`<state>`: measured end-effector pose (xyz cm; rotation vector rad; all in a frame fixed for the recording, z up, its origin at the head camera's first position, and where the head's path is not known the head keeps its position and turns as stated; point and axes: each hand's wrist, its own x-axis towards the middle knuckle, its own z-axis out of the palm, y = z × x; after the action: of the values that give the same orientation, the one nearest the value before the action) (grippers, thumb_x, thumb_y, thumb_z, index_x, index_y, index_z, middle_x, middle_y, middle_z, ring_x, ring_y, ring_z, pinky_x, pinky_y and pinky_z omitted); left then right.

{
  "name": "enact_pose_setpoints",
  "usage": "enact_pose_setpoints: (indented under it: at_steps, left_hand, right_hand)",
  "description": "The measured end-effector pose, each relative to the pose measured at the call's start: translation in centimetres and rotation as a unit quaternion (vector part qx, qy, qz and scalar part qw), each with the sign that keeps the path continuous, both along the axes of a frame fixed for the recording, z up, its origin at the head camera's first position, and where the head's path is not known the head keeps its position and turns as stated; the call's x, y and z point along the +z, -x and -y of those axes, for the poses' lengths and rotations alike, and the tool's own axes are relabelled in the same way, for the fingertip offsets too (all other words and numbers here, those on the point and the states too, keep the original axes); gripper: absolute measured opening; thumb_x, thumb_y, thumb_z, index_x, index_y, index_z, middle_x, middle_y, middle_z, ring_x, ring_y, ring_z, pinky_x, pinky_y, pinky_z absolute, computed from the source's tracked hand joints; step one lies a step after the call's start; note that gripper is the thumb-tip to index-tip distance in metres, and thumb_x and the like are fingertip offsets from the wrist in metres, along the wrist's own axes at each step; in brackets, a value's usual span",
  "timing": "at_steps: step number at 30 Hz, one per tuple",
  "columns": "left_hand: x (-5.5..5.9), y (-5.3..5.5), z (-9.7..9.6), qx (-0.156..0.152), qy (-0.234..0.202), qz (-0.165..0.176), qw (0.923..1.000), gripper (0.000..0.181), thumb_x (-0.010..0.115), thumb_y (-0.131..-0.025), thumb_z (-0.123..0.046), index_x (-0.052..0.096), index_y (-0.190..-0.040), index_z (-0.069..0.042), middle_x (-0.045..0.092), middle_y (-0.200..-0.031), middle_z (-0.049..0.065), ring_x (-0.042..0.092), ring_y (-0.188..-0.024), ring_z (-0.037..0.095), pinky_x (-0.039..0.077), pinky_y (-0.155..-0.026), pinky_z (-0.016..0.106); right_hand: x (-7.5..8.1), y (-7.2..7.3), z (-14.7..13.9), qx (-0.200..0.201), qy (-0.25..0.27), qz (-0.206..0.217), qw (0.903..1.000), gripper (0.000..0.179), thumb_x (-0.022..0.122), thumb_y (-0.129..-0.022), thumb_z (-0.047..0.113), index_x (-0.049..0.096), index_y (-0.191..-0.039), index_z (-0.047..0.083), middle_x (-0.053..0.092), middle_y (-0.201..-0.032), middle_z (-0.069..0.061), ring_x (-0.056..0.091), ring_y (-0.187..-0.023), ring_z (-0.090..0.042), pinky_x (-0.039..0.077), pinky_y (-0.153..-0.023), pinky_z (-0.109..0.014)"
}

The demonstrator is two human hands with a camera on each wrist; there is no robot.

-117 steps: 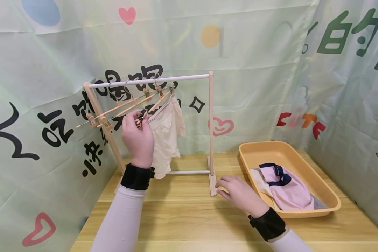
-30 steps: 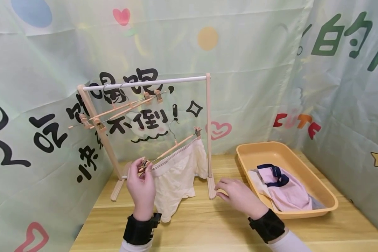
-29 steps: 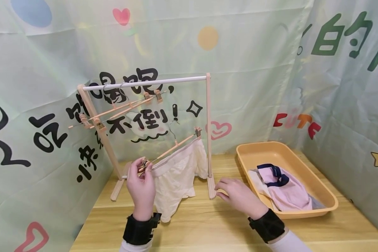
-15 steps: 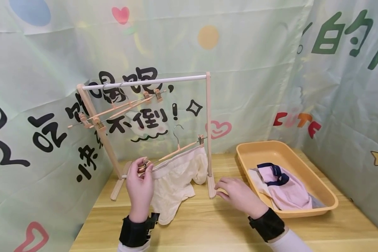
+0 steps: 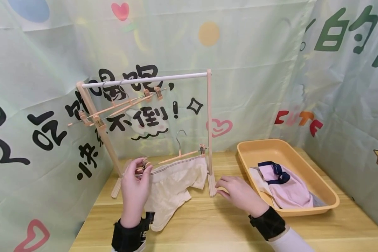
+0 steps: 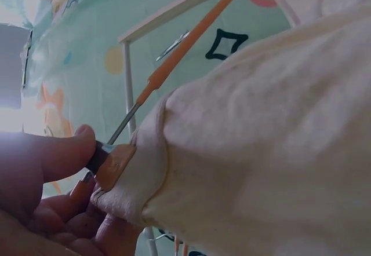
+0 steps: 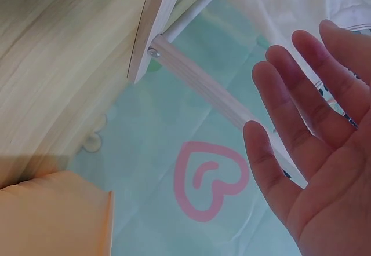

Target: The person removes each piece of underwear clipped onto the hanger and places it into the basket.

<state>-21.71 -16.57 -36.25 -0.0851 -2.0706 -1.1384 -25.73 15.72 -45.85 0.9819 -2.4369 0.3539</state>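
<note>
Thumb and fingers of my left hand (image 5: 135, 189) pinch the left end of a clip hanger (image 5: 189, 153), at its clip (image 6: 116, 166) in the left wrist view. Cream shorts (image 5: 170, 185) hang from it by the waistband, the far corner caught in the other clip (image 5: 202, 150). The hanger is off the rail, its metal hook pointing up in front of the drying rack (image 5: 209, 122). The shorts' lower leg comes down close over the table. Next to the rack's right foot (image 5: 211, 185), my right hand (image 5: 239, 196) holds nothing, its fingers extended in the right wrist view.
Two bare clip hangers (image 5: 135, 102) hang at the left of the rack's white rail (image 5: 176, 76). At right stands a yellow tub (image 5: 283, 143) with a pink garment (image 5: 291, 196) trimmed in navy, over other cloth. Printed curtains enclose the table (image 5: 208, 227).
My left hand has brought the hanger with the shorts off the rail and down towards the table. Since then the hanger's far end has sunk lower. The right hand has stayed in place.
</note>
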Motion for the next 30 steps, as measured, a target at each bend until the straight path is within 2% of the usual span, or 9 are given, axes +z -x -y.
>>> enact_pose_setpoints:
  at_steps: [7, 14, 21, 25, 30]
  left_hand:
    - [0.4, -0.5, 0.2, -0.029, 0.02, 0.021, 0.9991, 0.027, 0.073, -0.083, -0.013, 0.065, -0.107, -0.006, 0.067, -0.096, 0.01, 0.06, -0.077, 0.014, 0.053, -0.059, 0.033]
    - [0.1, -0.3, 0.0, -0.085, -0.008, 0.074, 0.9936, 0.027, 0.069, -0.086, -0.014, 0.065, -0.111, -0.005, 0.067, -0.099, 0.012, 0.059, -0.08, 0.018, 0.054, -0.064, 0.032]
    - [-0.3, 0.2, -0.2, -0.139, -0.046, 0.093, 0.9848, 0.026, 0.069, -0.086, -0.015, 0.066, -0.109, -0.004, 0.068, -0.098, 0.014, 0.058, -0.08, 0.019, 0.052, -0.063, 0.02]
    - [-0.3, 0.3, -0.2, -0.157, -0.057, 0.098, 0.981, 0.026, 0.069, -0.086, -0.015, 0.066, -0.109, -0.004, 0.067, -0.099, 0.015, 0.058, -0.083, 0.018, 0.051, -0.066, 0.021]
    - [-0.5, 0.7, 0.1, -0.166, -0.064, 0.105, 0.9784, 0.026, 0.069, -0.086, -0.015, 0.065, -0.11, -0.004, 0.066, -0.1, 0.015, 0.058, -0.085, 0.017, 0.05, -0.07, 0.023]
  right_hand:
    - [0.4, 0.1, 0.0, -0.011, 0.008, -0.014, 0.9998, 0.011, 0.073, -0.082, 0.021, 0.07, -0.091, 0.017, 0.066, -0.084, 0.004, 0.06, -0.073, -0.011, 0.054, -0.065, -0.037]
    - [0.6, 0.4, -0.3, -0.078, 0.064, -0.079, 0.9918, 0.008, 0.072, -0.083, 0.02, 0.068, -0.086, 0.014, 0.067, -0.078, 0.0, 0.059, -0.067, -0.014, 0.052, -0.057, -0.037]
    - [1.1, 0.2, -0.5, -0.142, 0.116, -0.064, 0.9809, 0.016, 0.068, -0.086, 0.027, 0.065, -0.087, 0.012, 0.066, -0.081, -0.005, 0.057, -0.066, -0.017, 0.049, -0.056, -0.037]
    - [1.5, 0.1, -0.7, -0.177, 0.157, -0.055, 0.97, 0.02, 0.066, -0.088, 0.028, 0.06, -0.085, 0.01, 0.061, -0.079, -0.006, 0.054, -0.066, -0.019, 0.049, -0.055, -0.038]
    - [1.9, 0.2, -1.0, -0.192, 0.206, -0.041, 0.9588, 0.03, 0.061, -0.092, 0.032, 0.057, -0.1, 0.003, 0.059, -0.091, -0.014, 0.056, -0.078, -0.026, 0.05, -0.064, -0.044]
